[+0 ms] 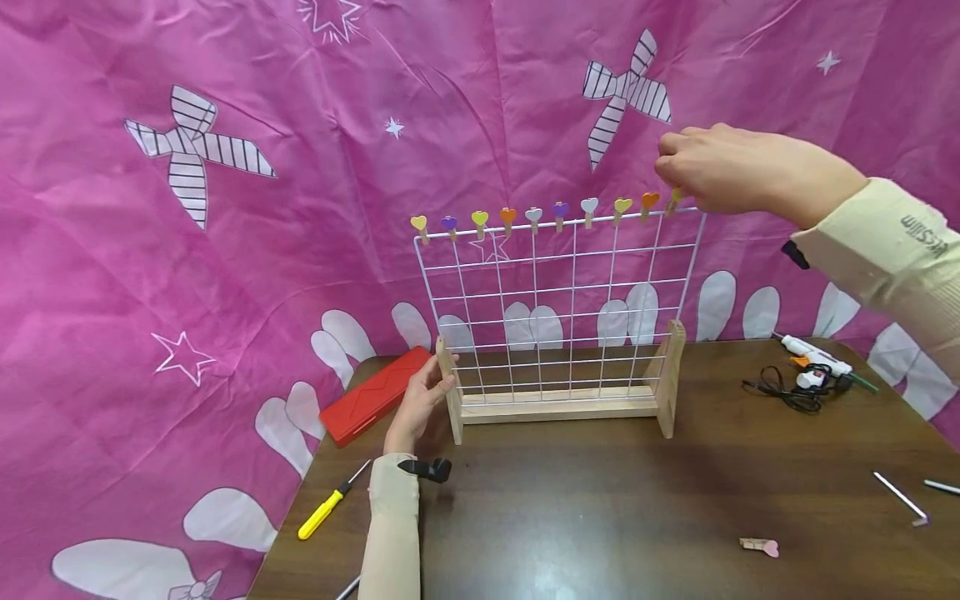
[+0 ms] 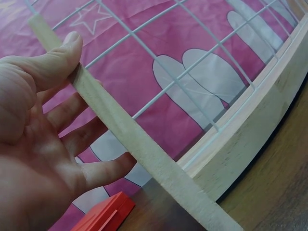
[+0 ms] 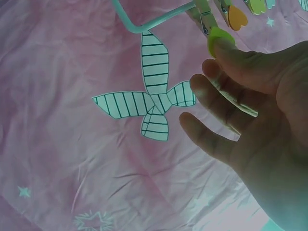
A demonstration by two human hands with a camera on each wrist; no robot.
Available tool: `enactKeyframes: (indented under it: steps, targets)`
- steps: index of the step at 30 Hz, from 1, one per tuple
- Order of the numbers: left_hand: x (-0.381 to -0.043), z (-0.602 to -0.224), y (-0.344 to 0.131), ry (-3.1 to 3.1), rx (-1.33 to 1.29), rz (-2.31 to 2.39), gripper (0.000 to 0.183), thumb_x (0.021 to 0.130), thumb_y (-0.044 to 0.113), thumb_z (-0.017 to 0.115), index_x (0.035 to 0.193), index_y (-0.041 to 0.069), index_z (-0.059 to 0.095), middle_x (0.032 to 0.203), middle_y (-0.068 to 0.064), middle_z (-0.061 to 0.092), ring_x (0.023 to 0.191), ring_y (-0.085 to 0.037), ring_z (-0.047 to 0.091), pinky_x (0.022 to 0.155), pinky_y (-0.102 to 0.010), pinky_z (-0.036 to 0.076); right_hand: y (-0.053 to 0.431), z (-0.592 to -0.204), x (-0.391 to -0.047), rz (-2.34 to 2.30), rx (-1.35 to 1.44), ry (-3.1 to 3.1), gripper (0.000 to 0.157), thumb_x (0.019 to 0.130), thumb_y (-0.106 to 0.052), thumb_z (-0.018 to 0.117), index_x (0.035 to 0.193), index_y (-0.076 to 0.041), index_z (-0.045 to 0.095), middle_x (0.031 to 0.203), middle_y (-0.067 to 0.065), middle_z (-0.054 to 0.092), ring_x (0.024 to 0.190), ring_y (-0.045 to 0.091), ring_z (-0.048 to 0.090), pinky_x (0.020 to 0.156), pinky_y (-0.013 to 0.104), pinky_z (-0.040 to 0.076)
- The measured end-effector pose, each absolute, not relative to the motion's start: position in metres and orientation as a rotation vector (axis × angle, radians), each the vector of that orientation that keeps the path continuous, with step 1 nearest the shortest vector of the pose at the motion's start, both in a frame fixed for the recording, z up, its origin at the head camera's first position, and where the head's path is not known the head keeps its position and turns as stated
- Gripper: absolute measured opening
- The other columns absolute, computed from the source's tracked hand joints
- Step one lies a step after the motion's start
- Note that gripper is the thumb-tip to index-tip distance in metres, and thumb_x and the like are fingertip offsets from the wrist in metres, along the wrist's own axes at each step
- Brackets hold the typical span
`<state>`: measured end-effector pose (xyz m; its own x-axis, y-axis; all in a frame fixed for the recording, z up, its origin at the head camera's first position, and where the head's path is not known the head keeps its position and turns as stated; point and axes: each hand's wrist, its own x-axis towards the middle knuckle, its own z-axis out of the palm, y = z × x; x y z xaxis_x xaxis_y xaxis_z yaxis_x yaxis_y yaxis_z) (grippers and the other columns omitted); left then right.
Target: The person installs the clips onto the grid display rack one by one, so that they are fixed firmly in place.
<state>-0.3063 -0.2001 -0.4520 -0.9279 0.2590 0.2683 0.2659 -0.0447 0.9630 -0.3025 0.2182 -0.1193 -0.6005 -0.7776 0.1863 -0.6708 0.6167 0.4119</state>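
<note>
A white wire grid stands upright in a wooden stand. Several small clothespins with heart tops, such as a purple one, line its top bar. At the bar's right end, my right hand pinches a clothespin with a yellow-green heart; thumb and index fingertip press on the heart while the peg's other end sits on the bar. My left hand holds the stand's left wooden upright, thumb on the near side and fingers behind it.
Left of the stand lie a red case and a yellow-handled screwdriver. A glue gun with a coiled black cord is at the back right. A pink-heart clothespin and a metal rod lie at the front right.
</note>
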Motion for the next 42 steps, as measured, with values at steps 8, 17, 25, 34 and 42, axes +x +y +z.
enactKeyframes:
  steps: [8, 17, 25, 34, 42]
  targets:
    - [-0.307, -0.452, -0.198, -2.169, -0.57, -2.209, 0.054, 0.091, -0.003, 0.051, 0.141, 0.0, 0.032, 0.134, -0.02, 0.044, 0.116, -0.026, 0.044, 0.098, -0.055, 0.031, 0.211, -0.118, -0.306, -0.497, 1.158, -2.523, 0.02, 0.067, 0.013, 0.067, 0.082, 0.002, 0.06, 0.078, 0.012, 0.048, 0.07, 0.03, 0.049, 0.052, 0.043, 0.045]
    - [-0.308, -0.455, -0.198, -2.151, -0.553, -2.244, 0.052, 0.091, -0.004, 0.051, 0.14, 0.005, 0.037, 0.138, -0.019, 0.041, 0.116, -0.027, 0.044, 0.099, -0.054, 0.032, 0.216, -0.121, -0.297, -0.437, 1.018, -2.617, 0.017, 0.077, 0.006, 0.063, 0.092, 0.0, 0.059, 0.084, 0.014, 0.05, 0.076, 0.033, 0.051, 0.054, 0.047, 0.042]
    - [-0.304, -0.452, -0.199, -2.164, -0.584, -2.189, 0.051, 0.091, -0.002, 0.052, 0.139, 0.003, 0.037, 0.132, -0.015, 0.048, 0.113, -0.024, 0.046, 0.097, -0.056, 0.032, 0.236, -0.131, -0.272, -0.231, 0.96, -2.532, 0.021, 0.079, -0.002, 0.061, 0.1, 0.0, 0.057, 0.094, 0.019, 0.053, 0.084, 0.038, 0.052, 0.063, 0.053, 0.041]
    - [-0.314, -0.468, -0.203, -2.134, -0.567, -2.223, 0.053, 0.092, 0.0, 0.052, 0.141, 0.006, 0.035, 0.134, -0.015, 0.046, 0.124, -0.038, 0.036, 0.098, -0.057, 0.03, 0.262, -0.172, -0.237, 0.03, 1.089, -2.26, 0.026, 0.071, 0.003, 0.068, 0.095, -0.005, 0.063, 0.085, 0.003, 0.057, 0.062, 0.018, 0.052, 0.056, 0.039, 0.042]
    - [-0.321, -0.475, -0.205, -2.138, -0.585, -2.182, 0.054, 0.091, 0.009, 0.057, 0.141, 0.01, 0.036, 0.133, -0.011, 0.048, 0.123, -0.039, 0.037, 0.098, -0.056, 0.032, 0.28, -0.217, -0.213, 0.229, 1.132, -2.109, 0.026, 0.091, -0.029, 0.049, 0.089, -0.009, 0.066, 0.083, -0.01, 0.058, 0.068, 0.001, 0.044, 0.06, 0.021, 0.036]
